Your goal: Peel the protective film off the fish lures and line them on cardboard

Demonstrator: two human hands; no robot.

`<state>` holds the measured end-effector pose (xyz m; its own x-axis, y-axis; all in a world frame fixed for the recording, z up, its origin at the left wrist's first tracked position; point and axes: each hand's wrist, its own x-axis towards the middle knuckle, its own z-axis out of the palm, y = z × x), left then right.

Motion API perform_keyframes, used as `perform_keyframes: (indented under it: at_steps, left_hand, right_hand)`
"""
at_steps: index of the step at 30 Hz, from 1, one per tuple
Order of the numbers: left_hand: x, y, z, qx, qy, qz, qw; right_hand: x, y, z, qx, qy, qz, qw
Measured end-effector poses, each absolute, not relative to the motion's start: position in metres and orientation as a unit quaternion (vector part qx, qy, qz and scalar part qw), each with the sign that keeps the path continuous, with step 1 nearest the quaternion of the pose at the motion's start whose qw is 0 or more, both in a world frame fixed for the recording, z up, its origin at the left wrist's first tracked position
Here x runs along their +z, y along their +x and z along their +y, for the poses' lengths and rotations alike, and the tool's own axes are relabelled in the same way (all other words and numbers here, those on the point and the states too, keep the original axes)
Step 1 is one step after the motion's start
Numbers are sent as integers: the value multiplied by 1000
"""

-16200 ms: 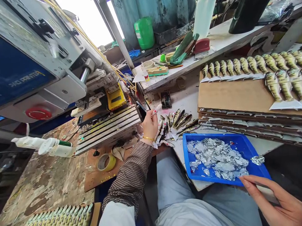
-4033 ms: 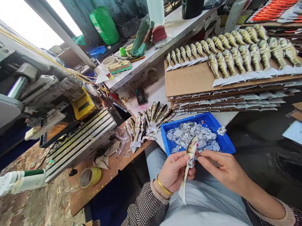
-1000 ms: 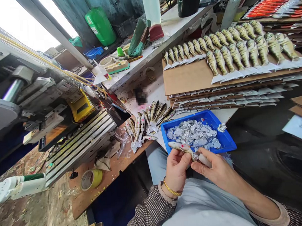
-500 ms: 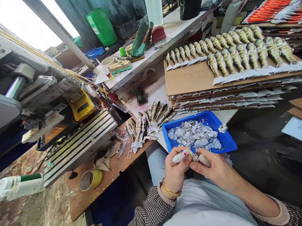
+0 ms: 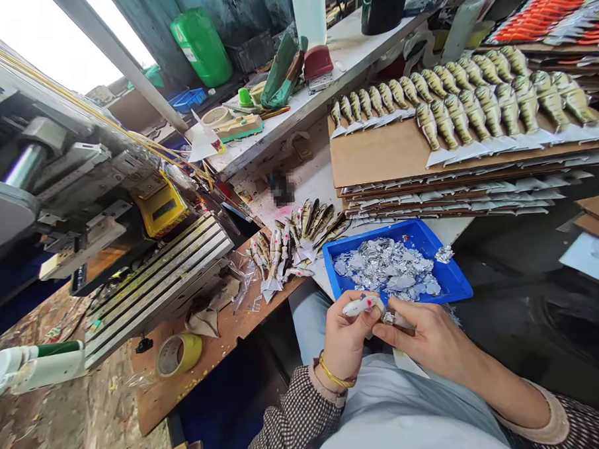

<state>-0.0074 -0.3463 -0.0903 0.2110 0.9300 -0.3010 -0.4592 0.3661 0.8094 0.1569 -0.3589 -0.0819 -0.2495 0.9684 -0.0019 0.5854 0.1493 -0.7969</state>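
My left hand (image 5: 345, 338) is closed round a small fish-shaped lure (image 5: 358, 306), pale with a red spot, whose head end points left. At the lure's other end my right hand (image 5: 428, 331) pinches a silvery-grey piece with thumb and fingers. Fingers partly hide that part, so I cannot tell whether it is foil or the tail. Just beyond my hands, a blue tray (image 5: 454, 285) holds scraps of silver foil (image 5: 391, 267). A heap of similar lures with white tails (image 5: 275, 252) lies left of the tray.
Fish lures (image 5: 473, 114) stand in rows on stacked cardboard (image 5: 371, 162) at right. On the left are a slatted metal machine bed (image 5: 158, 283) and a roll of yellow tape (image 5: 180, 355). Behind runs a cluttered shelf (image 5: 295, 125) with a green jug (image 5: 202, 50).
My right hand has shifted slightly left and turned over the lure's end, covering more of the grey piece. My left hand keeps its grip. The whole view has shifted slightly.
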Motion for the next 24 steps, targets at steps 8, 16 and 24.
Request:
perform_keyframes:
  at_steps: [8,16,24]
  left_hand:
    - [-87,-2,-343,476,264,395,740]
    - [-85,4,-338,470,214,407,753]
    - [-81,9,-332,470,201,431,744]
  right_hand:
    - [-88,163,-358,356,-541,-715,265]
    - [-93,168,-359,278,-549,-725,309]
    - [-81,170,-359,163,-523,-714,436]
